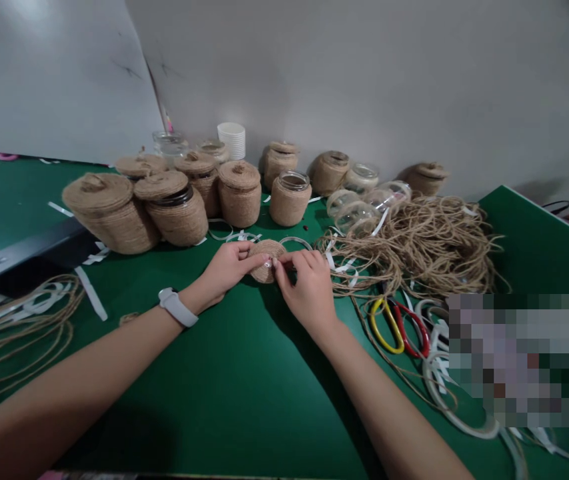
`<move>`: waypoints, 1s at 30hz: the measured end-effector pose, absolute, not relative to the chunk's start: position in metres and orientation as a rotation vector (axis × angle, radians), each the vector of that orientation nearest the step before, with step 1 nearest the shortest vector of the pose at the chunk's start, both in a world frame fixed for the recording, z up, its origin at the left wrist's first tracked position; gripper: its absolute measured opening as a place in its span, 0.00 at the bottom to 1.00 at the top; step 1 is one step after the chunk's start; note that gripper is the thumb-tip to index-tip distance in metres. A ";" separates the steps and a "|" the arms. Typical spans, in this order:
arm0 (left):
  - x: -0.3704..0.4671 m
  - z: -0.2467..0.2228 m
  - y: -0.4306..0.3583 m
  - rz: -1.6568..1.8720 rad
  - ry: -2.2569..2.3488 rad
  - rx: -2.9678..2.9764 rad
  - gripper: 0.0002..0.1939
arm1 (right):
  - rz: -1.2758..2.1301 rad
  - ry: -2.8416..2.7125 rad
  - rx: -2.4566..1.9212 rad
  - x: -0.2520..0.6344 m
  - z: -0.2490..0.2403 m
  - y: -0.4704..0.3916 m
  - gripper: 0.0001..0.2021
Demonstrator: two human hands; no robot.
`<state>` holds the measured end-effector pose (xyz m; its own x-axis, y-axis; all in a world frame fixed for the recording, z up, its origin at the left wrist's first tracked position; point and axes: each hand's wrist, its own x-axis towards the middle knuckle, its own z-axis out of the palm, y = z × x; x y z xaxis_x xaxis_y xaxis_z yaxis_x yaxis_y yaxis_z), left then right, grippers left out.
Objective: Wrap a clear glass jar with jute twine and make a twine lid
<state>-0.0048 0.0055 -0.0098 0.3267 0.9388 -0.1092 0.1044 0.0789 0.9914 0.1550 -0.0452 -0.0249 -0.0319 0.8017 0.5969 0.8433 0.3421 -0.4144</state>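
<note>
A round, flat disc of coiled jute twine [265, 272] is held just above the green table in front of me. My left hand [229, 268] grips its left edge, thumb on top and fingers behind; a pale watch band circles that wrist. My right hand [307, 283] is at the disc's right side, thumb and index finger pinched near its centre, beside a small whitish spot. Whether those fingertips hold something is too small to tell. Behind the disc stands an open glass jar wrapped in twine [290, 200].
Several twine-wrapped jars [109, 213] line the back left. Clear lids [357, 217] and a heap of loose twine [439, 243] lie to the right. Red and yellow-handled scissors [387, 327] rest nearer me. A dark metallic box [29, 247] and tape strips are at the left.
</note>
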 end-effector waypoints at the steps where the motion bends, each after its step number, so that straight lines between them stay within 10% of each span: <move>1: -0.005 -0.010 0.006 0.863 1.077 1.344 0.14 | -0.081 -1.813 -1.475 0.155 -0.025 -0.045 0.05; 30: -0.005 -0.008 0.006 0.873 0.970 1.168 0.26 | -0.066 -1.825 -1.502 0.154 -0.025 -0.047 0.06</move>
